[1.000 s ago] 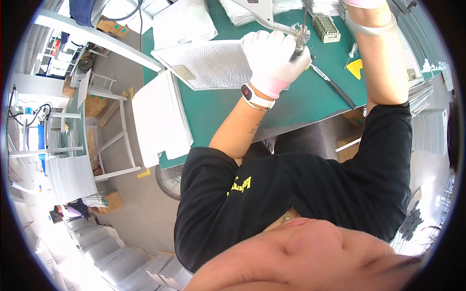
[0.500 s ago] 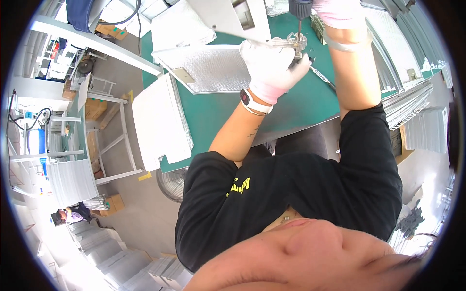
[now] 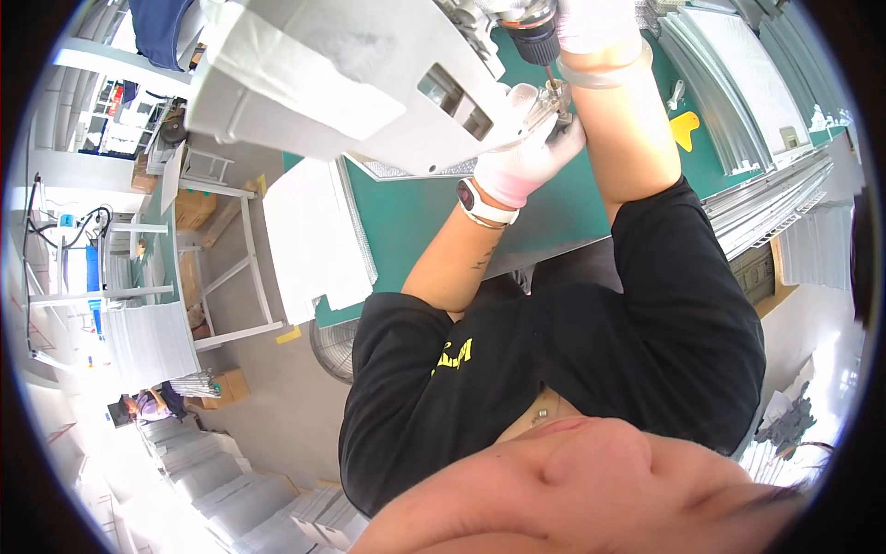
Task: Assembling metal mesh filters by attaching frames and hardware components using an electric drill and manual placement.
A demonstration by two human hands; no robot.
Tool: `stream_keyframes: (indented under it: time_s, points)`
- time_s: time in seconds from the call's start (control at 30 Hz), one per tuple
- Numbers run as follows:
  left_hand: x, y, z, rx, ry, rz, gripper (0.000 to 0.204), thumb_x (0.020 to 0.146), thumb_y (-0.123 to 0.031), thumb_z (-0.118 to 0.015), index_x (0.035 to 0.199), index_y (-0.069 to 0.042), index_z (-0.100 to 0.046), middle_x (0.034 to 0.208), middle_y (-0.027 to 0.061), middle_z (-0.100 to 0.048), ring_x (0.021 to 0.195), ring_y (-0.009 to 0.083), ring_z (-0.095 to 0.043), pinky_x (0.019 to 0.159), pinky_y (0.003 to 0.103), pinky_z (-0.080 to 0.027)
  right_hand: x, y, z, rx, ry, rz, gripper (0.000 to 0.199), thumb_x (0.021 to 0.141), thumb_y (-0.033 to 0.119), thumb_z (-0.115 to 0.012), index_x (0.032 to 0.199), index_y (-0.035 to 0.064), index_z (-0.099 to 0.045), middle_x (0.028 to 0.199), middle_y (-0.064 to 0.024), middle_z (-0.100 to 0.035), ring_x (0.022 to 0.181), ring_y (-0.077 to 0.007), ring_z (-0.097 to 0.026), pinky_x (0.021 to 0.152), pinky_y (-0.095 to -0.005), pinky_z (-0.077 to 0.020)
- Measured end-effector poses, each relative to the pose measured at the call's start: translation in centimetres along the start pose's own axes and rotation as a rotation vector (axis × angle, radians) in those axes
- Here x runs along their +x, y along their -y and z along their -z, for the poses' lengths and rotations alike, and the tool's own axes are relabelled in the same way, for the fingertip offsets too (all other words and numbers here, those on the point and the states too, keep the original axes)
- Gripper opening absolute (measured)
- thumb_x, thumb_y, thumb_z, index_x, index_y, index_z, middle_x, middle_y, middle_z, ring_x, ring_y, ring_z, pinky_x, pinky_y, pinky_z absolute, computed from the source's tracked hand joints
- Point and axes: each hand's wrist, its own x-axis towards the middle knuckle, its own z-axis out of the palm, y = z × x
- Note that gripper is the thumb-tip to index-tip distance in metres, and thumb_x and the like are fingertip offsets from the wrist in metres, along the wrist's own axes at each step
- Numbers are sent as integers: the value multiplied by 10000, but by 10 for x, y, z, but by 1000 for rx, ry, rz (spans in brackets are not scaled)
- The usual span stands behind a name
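My left hand (image 3: 528, 159), in a white and pink glove, closes on a small clear plastic fitting (image 3: 556, 100) beside the corner of a large pale grey housing (image 3: 309, 88). This housing tilts above the green worktable (image 3: 406, 198), and a rectangular slot runs through it near my fingers. Over the fitting stands a power drill (image 3: 535, 42) with a black chuck, its thin bit reaching down to the clear plastic. My gloved right hand (image 3: 598, 28) is by the drill at the top edge and appears to grip it; its fingers are mostly cut off.
White sheets (image 3: 314, 235) lie stacked at the table's left end. Right of my right forearm are a yellow scraper (image 3: 684, 131), a small white clip (image 3: 676, 93) and long pale strips (image 3: 720, 102). A floor fan (image 3: 334, 351) stands below the table; a person (image 3: 152, 403) is far left.
The grey housing has swung nearer and left, covering most of the silvery textured sheet. My right hand and the drill have shifted left. The yellow scraper now shows; the marker is out of sight.
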Motion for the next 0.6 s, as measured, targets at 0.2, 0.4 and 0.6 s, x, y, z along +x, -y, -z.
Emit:
stream_keyframes:
  time_s: [0.2, 0.4, 0.6]
  points:
    - [4, -3, -8, -4, -54, -59, 164, 719, -191, -782, 773, -87, -667, 654, 33, -558, 561, 224, -511, 556, 352, -394, 10, -1, 12, 120, 236, 59, 532, 923, 240, -625, 1342, -39, -455, 727, -22, -497, 526, -51, -409, 459, -179, -303]
    - [-5, -13, 5, 83, -59, 74, 135, 769, -140, -722, 903, -123, -723, 730, 8, -643, 729, 176, -659, 759, 274, -516, -11, 12, 10, -17, 85, 44, 407, 934, 262, -614, 1232, -8, -545, 722, -10, -493, 515, -54, -388, 457, -181, -300]
    - [-46, -50, 63, 248, 390, 86, 291, 697, -345, -787, 638, -196, -545, 630, 4, -492, 645, 231, -529, 660, 419, -355, 3, 47, -27, -243, -545, 405, 216, 952, 213, -624, 1088, 45, -636, 845, -60, -669, 713, -112, -649, 574, -222, -529]
